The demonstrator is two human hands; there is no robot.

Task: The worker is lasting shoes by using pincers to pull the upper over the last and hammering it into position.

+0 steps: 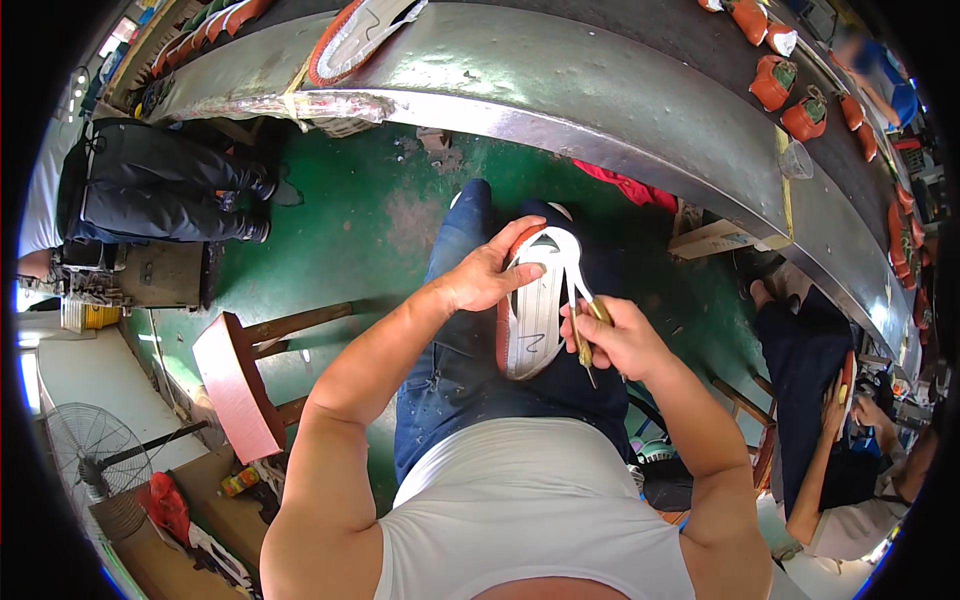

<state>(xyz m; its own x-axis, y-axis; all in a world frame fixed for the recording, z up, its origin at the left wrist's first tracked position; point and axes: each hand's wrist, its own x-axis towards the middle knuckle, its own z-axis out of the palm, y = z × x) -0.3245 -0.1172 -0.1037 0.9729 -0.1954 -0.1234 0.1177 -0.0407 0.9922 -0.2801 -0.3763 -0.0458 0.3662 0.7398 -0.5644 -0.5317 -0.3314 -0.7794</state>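
Observation:
A shoe (533, 325) with a pale, ribbed sole and reddish-brown edge lies bottom up across my thighs. My left hand (482, 275) is wrapped round its far end, thumb over the sole. A white band (568, 250) curves round that end and runs down toward my right hand (628, 338). In that hand, closed at the shoe's right side, is a brass-coloured tool (584, 348) with a thin pointed tip, like an awl. A second brass-coloured piece shows between the fingers, and I cannot tell whether it belongs to the same tool.
A metal-edged bench (560, 75) curves across the front, with another upturned shoe (350, 40) and several orange-red shoes (772, 82) on it. A stool (240, 385) and a fan (95, 450) stand at the left. Other people are at the left and right.

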